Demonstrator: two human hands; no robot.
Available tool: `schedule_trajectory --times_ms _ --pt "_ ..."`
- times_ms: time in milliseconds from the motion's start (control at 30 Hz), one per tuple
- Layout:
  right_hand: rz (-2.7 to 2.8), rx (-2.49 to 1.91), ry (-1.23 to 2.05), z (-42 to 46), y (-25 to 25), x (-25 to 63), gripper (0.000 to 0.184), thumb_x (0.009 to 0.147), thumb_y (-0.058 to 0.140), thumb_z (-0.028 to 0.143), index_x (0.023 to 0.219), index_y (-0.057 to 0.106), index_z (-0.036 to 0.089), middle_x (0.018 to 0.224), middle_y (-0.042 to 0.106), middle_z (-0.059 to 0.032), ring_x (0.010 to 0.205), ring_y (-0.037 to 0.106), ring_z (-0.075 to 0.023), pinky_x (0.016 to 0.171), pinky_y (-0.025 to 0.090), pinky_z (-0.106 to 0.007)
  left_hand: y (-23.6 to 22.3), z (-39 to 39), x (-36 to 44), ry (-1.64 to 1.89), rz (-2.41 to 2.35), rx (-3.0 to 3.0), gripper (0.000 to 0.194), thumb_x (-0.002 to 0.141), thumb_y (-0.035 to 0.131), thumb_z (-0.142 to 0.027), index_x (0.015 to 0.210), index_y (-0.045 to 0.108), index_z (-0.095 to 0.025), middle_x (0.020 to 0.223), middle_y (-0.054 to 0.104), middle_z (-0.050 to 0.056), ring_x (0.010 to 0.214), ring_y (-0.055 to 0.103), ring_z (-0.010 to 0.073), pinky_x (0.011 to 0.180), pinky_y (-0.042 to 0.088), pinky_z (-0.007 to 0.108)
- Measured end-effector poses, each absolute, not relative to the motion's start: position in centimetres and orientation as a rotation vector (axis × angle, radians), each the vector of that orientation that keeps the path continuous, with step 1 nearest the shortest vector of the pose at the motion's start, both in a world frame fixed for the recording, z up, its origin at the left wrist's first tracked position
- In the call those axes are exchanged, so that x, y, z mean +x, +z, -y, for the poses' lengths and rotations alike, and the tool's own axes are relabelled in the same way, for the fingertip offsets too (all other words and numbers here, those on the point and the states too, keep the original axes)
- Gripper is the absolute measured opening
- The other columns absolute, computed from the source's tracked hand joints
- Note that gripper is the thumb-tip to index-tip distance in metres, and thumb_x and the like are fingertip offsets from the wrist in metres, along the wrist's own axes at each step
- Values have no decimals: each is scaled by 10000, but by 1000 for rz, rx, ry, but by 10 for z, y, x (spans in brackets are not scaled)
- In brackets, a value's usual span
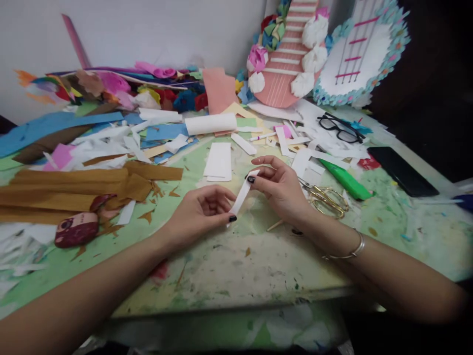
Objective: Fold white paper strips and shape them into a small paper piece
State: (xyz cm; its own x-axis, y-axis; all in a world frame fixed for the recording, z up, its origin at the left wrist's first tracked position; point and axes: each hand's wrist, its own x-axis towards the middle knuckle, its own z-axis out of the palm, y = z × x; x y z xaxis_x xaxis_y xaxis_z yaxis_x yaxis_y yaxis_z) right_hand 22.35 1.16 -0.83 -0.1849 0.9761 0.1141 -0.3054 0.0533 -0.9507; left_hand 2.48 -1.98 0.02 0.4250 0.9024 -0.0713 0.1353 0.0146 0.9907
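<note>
Left hand (202,213): pinching the lower end of a white paper strip (242,196) above the paint-stained table (254,268).
Right hand (280,190): clamping the strip's upper end between thumb and fingers.
Gold-handled scissors (328,201): lying beside the right wrist.
White rectangles (219,160): resting just beyond the hands.
White roll (210,124): lying farther back.
Pink guitar shape (283,74): standing at the rear, bearing paper flowers.

Two hands (207,209) (283,190) — one phone (402,170) — one pair of glasses (344,133).
</note>
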Motion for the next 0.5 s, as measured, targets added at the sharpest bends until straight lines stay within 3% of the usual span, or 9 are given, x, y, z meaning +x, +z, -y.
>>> schedule_trajectory --times_ms 133,300,400,500 --pt "1190 -839 1412 -11 -6 225 365 683 753 188 995 564 198 729 652 30 673 601 -92 669 477 -242 -4 22 24 844 -808 1508 432 776 698 -195 1146 486 -264 1044 556 1 607 520 42 566 455 187" --pt "1204 -910 1393 -11 -5 226 312 696 730 199 978 596 194 747 669 14 676 614 -104 670 476 -260 -3 22 20 705 -864 1769 519 833 603 -161 1331 485 -248 720 500 -39 620 481 80 585 415 194" --pt "1226 -899 1357 -12 -6 227 265 699 723 197 944 622 194 758 672 13 698 613 -105 684 473 -264 -1 23 21 719 -929 1819 524 824 598 -174 1338 511 -223 691 485 -38 626 465 88 581 406 205" --pt "1260 -890 1316 -12 -6 226 146 701 711 193 835 654 179 767 662 12 700 595 -95 668 463 -252 0 24 23 720 -987 1848 463 818 600 -192 1281 579 -207 752 578 -5 669 508 101 614 431 224"
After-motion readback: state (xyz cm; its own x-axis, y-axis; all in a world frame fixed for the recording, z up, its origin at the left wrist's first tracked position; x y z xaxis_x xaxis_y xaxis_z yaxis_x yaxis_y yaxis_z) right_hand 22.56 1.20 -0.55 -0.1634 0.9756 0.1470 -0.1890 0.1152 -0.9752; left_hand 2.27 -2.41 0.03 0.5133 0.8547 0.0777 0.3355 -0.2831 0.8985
